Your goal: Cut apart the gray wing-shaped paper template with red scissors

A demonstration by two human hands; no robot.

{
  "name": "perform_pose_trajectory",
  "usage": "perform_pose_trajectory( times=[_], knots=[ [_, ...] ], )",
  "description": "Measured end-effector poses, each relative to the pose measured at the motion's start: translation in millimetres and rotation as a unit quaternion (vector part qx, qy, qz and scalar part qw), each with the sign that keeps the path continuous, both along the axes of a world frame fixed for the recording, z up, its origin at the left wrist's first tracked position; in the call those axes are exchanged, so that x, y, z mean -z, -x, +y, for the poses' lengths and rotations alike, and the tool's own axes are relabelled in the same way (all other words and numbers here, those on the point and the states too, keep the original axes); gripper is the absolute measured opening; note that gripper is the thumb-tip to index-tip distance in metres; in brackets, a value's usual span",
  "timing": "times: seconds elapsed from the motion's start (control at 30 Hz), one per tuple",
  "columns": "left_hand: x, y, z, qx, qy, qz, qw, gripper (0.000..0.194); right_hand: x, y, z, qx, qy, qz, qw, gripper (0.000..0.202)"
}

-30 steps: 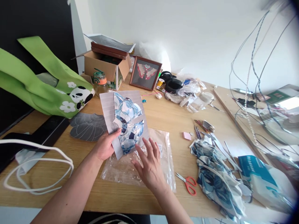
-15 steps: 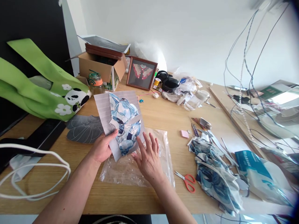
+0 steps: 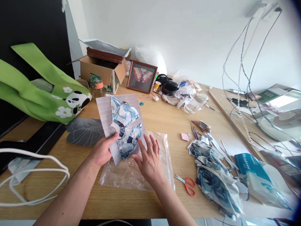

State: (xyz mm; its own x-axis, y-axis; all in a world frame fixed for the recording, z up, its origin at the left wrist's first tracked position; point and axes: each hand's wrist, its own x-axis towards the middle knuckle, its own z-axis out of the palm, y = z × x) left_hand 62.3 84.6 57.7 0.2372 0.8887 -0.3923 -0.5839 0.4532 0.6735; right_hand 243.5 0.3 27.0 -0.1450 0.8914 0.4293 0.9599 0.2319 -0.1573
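Observation:
My left hand (image 3: 102, 150) grips the lower left edge of a grey sheet (image 3: 105, 110), thumb on top. Blue-and-white patterned fabric pieces (image 3: 127, 113) lie on the sheet in a scalloped, petal-like shape. My right hand (image 3: 150, 158) has its fingers spread at the sheet's lower right edge; whether the fingertips touch it I cannot tell. Under both hands a clear plastic bag (image 3: 131, 179) lies flat on the wooden table (image 3: 169, 117). Left of the sheet rests a dark grey scalloped template (image 3: 83, 133) with pale lines, partly covered by the sheet and my left hand.
Orange-handled scissors (image 3: 188, 184) lie right of the bag, beside crumpled blue-and-white fabric (image 3: 215, 175) and a tissue pack (image 3: 252, 169). A green panda bag (image 3: 51, 94) and white cable (image 3: 35, 171) are at left. Behind stand a cardboard box (image 3: 101, 70), bottle (image 3: 97, 88) and framed piece (image 3: 142, 76).
The view has shifted slightly. Both hands and the sheet keep nearly the same pose, and nothing has been taken hold of or let go.

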Motion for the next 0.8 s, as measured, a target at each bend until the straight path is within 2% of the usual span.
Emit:
perform_pose_trajectory(
  times=[0.17, 0.3, 0.4, 0.53, 0.67, 0.77, 0.8],
  knots=[
    [-4.2, 0.3, -0.4, -0.001, 0.006, -0.006, 1.0, 0.026, -2.1, -7.1, -4.8, 0.0, -0.013, 0.041, 0.999, 0.038],
    [-4.6, 1.7, 0.3, -0.005, 0.009, -0.002, 1.0, 0.026, -5.9, -15.2, 0.0, -0.003, -0.043, 0.138, 0.989, 0.018],
    [-4.7, 3.2, 0.7, -0.01, 0.015, 0.0, 1.0, 0.024, -9.3, -23.4, 9.9, 0.001, -0.044, 0.225, 0.973, 0.013],
    [-3.8, 5.7, 0.4, -0.018, 0.023, -0.004, 1.0, 0.022, -13.7, -35.9, 25.8, 0.035, 0.037, 0.327, 0.944, 0.013],
    [-2.4, 6.9, 1.7, -0.032, 0.021, -0.006, 0.999, 0.021, -12.0, -43.3, 32.0, 0.038, 0.095, 0.353, 0.93, 0.019],
    [-4.8, 6.9, 2.4, -0.036, 0.019, -0.005, 0.999, 0.021, -10.4, -47.4, 33.3, 0.031, 0.129, 0.376, 0.917, 0.007],
    [-6.4, 7.0, 2.3, -0.036, 0.02, -0.005, 0.999, 0.021, -11.6, -49.8, 35.4, 0.031, 0.139, 0.389, 0.91, 0.009]
  ],
)
